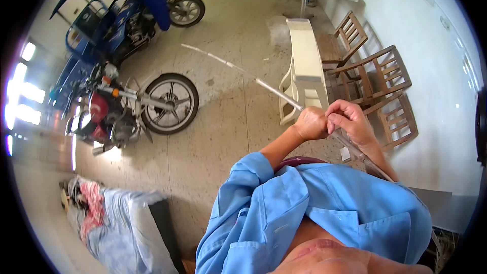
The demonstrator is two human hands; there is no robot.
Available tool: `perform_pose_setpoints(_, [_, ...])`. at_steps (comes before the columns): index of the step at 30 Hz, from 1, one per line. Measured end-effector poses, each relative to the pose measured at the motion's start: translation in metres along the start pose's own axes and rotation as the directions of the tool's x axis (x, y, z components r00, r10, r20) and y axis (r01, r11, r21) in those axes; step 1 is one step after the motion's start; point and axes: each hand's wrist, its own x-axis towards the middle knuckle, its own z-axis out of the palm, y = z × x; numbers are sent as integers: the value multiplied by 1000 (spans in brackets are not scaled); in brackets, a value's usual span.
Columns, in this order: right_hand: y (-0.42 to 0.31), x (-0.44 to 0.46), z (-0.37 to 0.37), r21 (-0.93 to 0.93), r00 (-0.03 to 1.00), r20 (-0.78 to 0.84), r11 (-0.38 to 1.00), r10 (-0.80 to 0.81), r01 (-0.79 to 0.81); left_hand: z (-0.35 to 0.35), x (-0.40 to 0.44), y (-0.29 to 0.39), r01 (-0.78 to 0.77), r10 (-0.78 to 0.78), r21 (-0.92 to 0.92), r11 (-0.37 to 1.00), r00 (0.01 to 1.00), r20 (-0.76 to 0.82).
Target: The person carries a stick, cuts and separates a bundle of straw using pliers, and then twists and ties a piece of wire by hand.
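A long, thin telescopic rod (276, 92), pale and jointed in sections, slants from the upper left down toward my body. My left hand (311, 124) is wrapped round it in a fist. Beside that fist, my right hand (355, 124) has its thumb and fingertips pinched together, close against the left hand. What sits in the pinch, if anything, is too small to make out. Behind the hands the rod's thicker end runs on under my right wrist and along the forearm. Its thin tip points out over the floor.
A red motorcycle (99, 109) and a blue three-wheeled vehicle (122, 20) stand at left. A cream plastic chair (307, 50) lies tipped near the rod, with wooden chairs (383, 73) along the right wall. A bed (127, 223) with sheets is at lower left.
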Motion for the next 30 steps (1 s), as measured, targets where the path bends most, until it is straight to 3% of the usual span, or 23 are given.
perform_pose_setpoints(4, [-15, 69, 26, -17, 1000, 6, 1000, 13, -13, -37, 10, -64, 10, -11, -88, 996, 1000, -17])
perform_pose_setpoints(10, [-6, 158, 34, -8, 986, -162, 999, 36, -38, -53, 31, -161, -90, 111, -199, 976, 989, 95])
perform_pose_setpoints(12, [5, 191, 28, -11, 978, -206, 999, 37, -40, -39, 36, -197, -93, 103, -194, 977, 994, 46])
perform_pose_setpoints(18, [14, 319, 11, 28, 933, -357, 999, 38, -29, -51, 80, -325, -95, 140, -257, 962, 976, 164])
perform_pose_setpoints(26, [-11, 481, -12, 9, 909, -417, 1000, 0, 4, -87, 152, -472, -131, 162, -264, 956, 982, 101])
perform_pose_setpoints(30, [1, 559, -26, -93, 892, -451, 995, -21, -23, -89, 173, -551, -186, 226, -312, 932, 969, 98])
